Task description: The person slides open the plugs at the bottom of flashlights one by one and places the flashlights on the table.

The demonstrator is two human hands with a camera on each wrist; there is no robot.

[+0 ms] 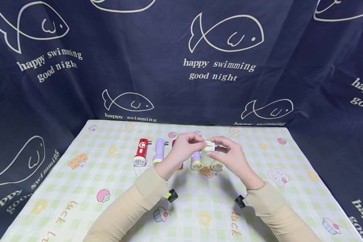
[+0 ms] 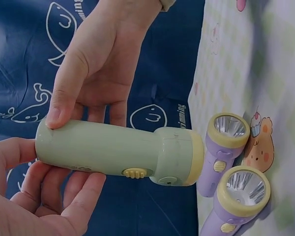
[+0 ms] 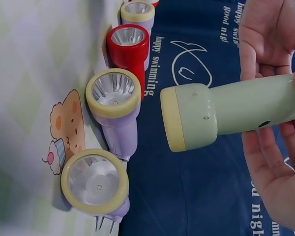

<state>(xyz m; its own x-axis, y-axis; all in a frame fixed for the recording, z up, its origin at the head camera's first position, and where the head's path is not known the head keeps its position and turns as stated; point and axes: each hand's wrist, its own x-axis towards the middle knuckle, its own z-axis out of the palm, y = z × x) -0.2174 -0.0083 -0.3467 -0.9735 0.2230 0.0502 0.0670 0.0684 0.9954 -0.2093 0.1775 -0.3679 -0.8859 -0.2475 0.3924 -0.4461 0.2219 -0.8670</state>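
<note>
A pale green flashlight (image 1: 206, 158) with a yellow rim and a yellow slide switch is held up between both hands, lens end down. My left hand (image 1: 184, 147) pinches it near its tail end; in the left wrist view that hand (image 2: 49, 201) has its fingers around the tail. My right hand (image 1: 232, 155) grips the same end from the other side, and its thumb presses on the body in the left wrist view. The flashlight's head (image 3: 189, 118) points away from the hands in the right wrist view. Its lens face is hidden.
Behind the hands, flashlights lie in a row: a red one (image 1: 141, 152), a lavender one (image 1: 159, 149), a partly covered red one (image 3: 129, 46) and two more lavender ones (image 1: 196, 162) (image 1: 216, 165). Some have metal prongs sticking out. A checked cloth (image 1: 115, 215) covers the table; a dark curtain (image 1: 169, 40) hangs behind.
</note>
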